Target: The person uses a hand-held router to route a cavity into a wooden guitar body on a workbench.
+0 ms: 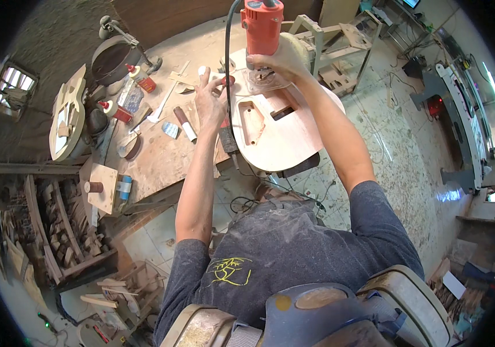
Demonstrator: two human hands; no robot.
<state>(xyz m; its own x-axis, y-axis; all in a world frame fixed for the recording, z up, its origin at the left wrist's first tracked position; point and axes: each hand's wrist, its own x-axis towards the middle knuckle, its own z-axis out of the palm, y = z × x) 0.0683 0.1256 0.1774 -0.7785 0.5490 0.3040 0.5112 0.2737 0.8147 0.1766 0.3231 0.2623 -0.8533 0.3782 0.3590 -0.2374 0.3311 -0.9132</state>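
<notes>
A pale wooden guitar body (282, 153) with routed cavities lies at the bench edge, partly overhanging it. My right hand (282, 61) is wrapped round the lower part of a red router (262, 29). Its clear base (260, 82) sits on the body, by the upper cavities. The cutter cannot be made out. At the body's left edge, my left hand (210, 98) has its fingers stretched out and partly apart, close to a small dark red piece (228, 81). Whether the fingertips touch that piece is unclear. A black cord (227, 52) hangs down between my hands.
On the dusty bench (157, 153) are glue bottles (142, 79), a brown-and-white cylinder (185, 124), a tape roll (129, 146) and a lamp (123, 34). Another guitar body (69, 115) stands at left. A wooden frame (340, 49) is beyond my right hand. Cables (244, 203) hang below.
</notes>
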